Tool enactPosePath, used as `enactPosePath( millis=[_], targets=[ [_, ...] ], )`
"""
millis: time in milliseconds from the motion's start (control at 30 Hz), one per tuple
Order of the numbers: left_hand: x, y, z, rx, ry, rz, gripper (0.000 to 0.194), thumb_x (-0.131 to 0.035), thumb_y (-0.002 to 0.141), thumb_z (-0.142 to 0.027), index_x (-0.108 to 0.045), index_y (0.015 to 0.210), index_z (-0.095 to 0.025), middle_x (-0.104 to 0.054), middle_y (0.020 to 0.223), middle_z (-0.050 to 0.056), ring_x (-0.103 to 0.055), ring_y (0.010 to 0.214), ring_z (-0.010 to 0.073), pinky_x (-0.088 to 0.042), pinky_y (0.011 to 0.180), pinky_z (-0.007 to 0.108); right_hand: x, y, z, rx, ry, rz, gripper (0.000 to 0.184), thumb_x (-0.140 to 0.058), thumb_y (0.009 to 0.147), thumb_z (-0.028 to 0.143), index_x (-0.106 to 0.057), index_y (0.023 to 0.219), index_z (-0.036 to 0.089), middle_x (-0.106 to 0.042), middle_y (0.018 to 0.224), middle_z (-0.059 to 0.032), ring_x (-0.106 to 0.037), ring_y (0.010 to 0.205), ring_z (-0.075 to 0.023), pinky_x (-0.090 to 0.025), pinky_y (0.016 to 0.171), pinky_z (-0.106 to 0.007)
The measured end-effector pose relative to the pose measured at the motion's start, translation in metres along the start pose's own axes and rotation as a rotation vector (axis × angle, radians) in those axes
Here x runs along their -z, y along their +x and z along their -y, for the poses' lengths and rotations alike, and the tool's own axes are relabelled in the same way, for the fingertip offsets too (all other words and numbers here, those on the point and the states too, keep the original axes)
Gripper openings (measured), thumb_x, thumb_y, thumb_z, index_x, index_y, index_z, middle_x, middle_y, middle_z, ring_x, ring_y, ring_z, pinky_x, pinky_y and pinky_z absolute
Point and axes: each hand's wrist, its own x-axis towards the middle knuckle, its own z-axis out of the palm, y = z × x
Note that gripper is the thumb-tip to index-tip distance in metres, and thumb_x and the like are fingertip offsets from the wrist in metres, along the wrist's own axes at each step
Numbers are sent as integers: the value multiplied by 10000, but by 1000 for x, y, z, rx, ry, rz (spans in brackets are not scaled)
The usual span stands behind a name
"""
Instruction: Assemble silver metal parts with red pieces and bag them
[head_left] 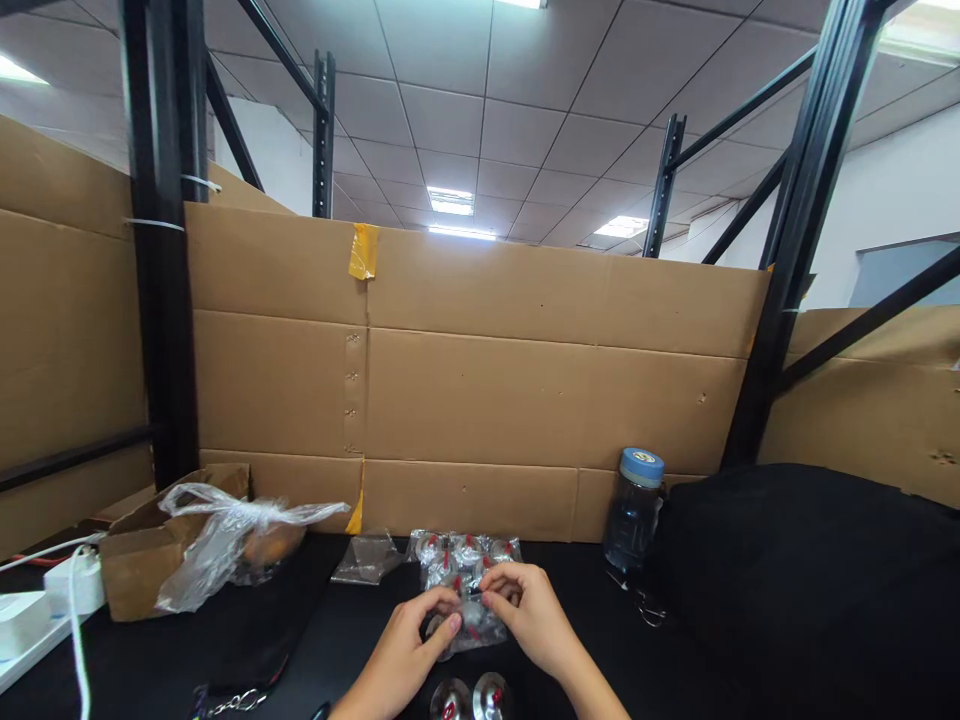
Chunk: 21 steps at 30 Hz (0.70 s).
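My left hand (pixel 409 645) and my right hand (pixel 531 618) meet at the middle of the black table, their fingers closed in pinches on a small clear plastic bag (pixel 484 630). Through its film show round silvery pieces with red parts, too small to name. Just behind it lie several similar clear bags (pixel 466 547) with the same kind of shiny pieces, partly hidden by my fingers. Nearer to me, two unwrapped silver round pieces with red centres (pixel 491 695) sit side by side, cut off by the lower edge. A flat clear plastic bag (pixel 367 558) rests left of the pile.
At left stand a cardboard box (pixel 135 570), a knotted plastic bag (pixel 225 540) and a power strip with white plugs (pixel 75 585). A blue-lidded bottle (pixel 634 510) and a black bag (pixel 810 590) are at right. Cardboard walls (pixel 480 400) and black posts enclose the table.
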Motion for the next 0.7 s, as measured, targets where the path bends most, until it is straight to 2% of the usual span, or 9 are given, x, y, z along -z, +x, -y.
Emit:
enactPosePath(
  millis=[167, 300, 400, 600, 700],
  targets=[
    [2, -1, -7, 3, -69, -17, 388, -528, 967, -518, -713, 1039, -184, -747, 964, 65, -671, 943, 208, -505, 882, 281, 0, -2, 3, 7, 15, 4, 211, -760, 787, 374, -766, 836, 169, -740, 781, -65, -659, 731, -201, -476, 659, -279],
    [1, -1, -8, -4, -105, -5, 285, -661, 895, -408, -696, 1057, -176, -748, 996, 75, -676, 943, 210, -507, 898, 294, 0, -1, 2, 21, 57, -18, 276, -790, 770, 435, -762, 826, 166, -744, 794, -74, -666, 756, -210, -503, 719, -306],
    [-2, -1, -5, -1, -164, -7, 339, -709, 857, -358, -656, 1140, -178, -744, 987, 71, -683, 901, 196, -521, 881, 298, 0, 2, 0, -12, 144, -59, 333, -821, 735, 473, -741, 811, 159, -724, 763, -67, -652, 707, -193, -495, 675, -293],
    [-2, 2, 1, 28, -238, -36, 388, -624, 921, -490, -642, 1122, -159, -695, 826, 42, -644, 779, 173, -520, 709, 260, 0, 5, 0, -49, 251, -97, 402, -872, 672, 495, -726, 808, 146, -698, 739, -57, -625, 652, -166, -483, 634, -278],
    [-1, 3, 1, 52, -253, -33, 434, -658, 892, -512, -649, 1133, -152, -702, 821, 44, -649, 767, 174, -511, 712, 264, 0, 5, -2, -54, 269, -136, 411, -879, 658, 502, -726, 800, 148, -698, 739, -58, -627, 658, -170, -486, 628, -278]
  ],
)
